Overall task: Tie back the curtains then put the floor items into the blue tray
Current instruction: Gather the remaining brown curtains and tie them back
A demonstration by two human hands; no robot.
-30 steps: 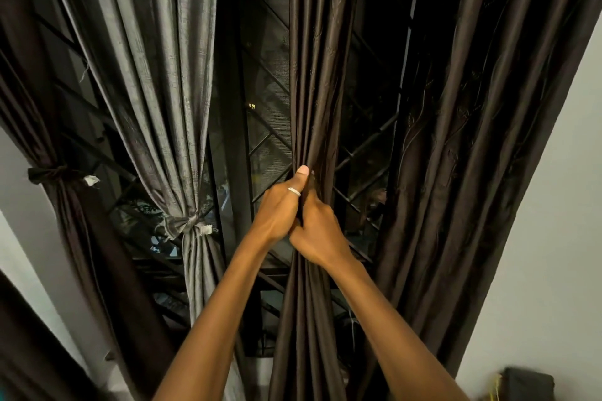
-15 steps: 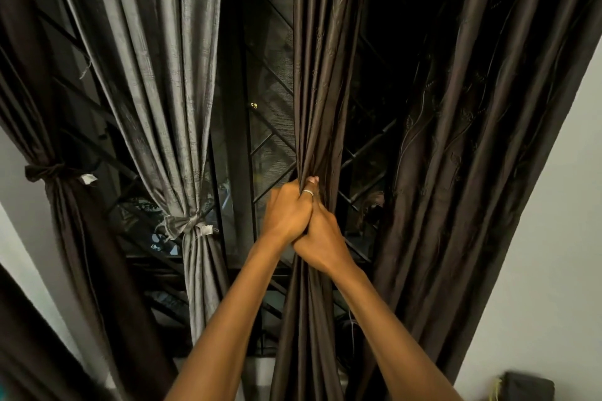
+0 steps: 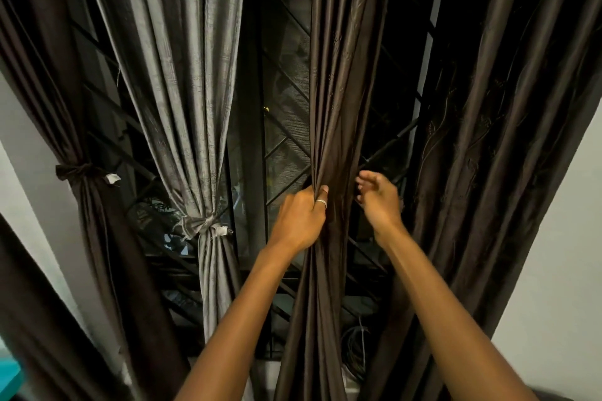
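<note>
While left hand [image 3: 298, 221] grips brown curtain [image 3: 329, 91] (bunched) — right hand [image 3: 379, 200] hovers.

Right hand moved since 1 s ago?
Yes. The right hand has let go of the gathered brown curtain and shifted right, now in front of the window grille; the left hand grips the curtain.

Brown curtain [image 3: 329, 91], bunched (glossy folds), grey curtain [image 3: 182, 75] tied
</note>
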